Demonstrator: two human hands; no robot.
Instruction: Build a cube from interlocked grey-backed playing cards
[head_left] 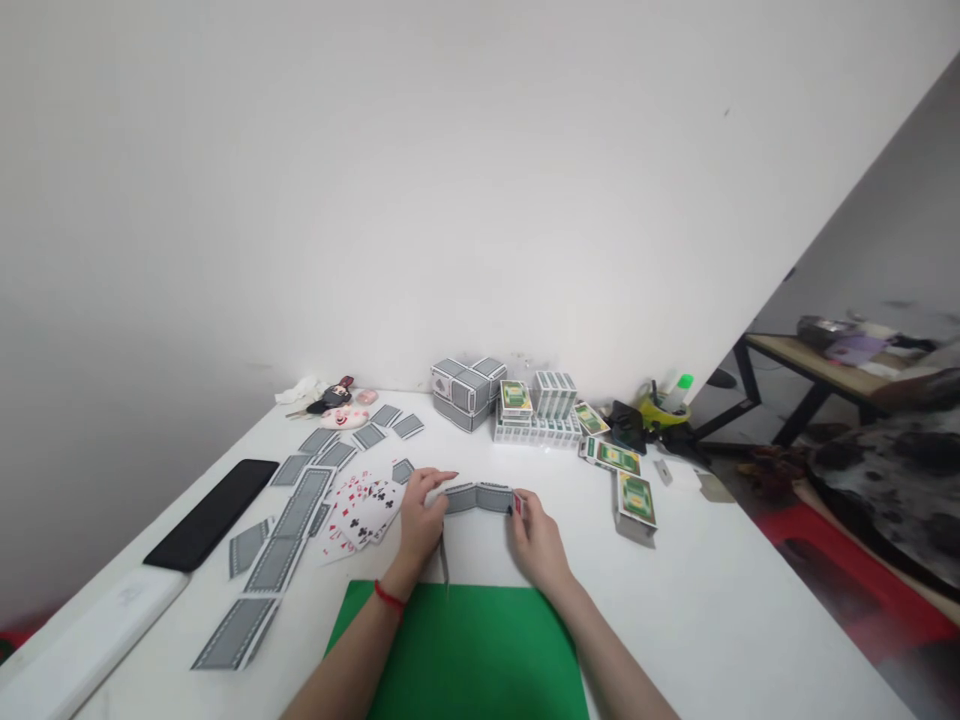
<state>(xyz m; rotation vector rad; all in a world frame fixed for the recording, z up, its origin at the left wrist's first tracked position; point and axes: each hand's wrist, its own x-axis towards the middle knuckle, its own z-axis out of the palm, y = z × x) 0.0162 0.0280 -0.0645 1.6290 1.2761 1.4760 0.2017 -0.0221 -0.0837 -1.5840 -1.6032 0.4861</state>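
A joined, slightly bent piece made of grey-backed playing cards (478, 498) spans the space between my hands, above the white table. My left hand (421, 520), with a red cord bracelet at the wrist, grips its left end, the index finger stretched out over the top. At the right end, my right hand (538, 540) pinches the cards between thumb and fingers; a bit of red shows there. A thin grey card edge hangs below my left hand. Left of that hand lie face-up playing cards (367, 512) in a loose fan, with a single grey card (403, 470) behind.
A green mat (465, 650) lies under my forearms. Grey cards (285, 535) are spread at left beside a black case (214, 515). At the back stand a grey card construction (465, 392) and card boxes (536, 430); another box (635, 503) sits at right. Someone sits at far right.
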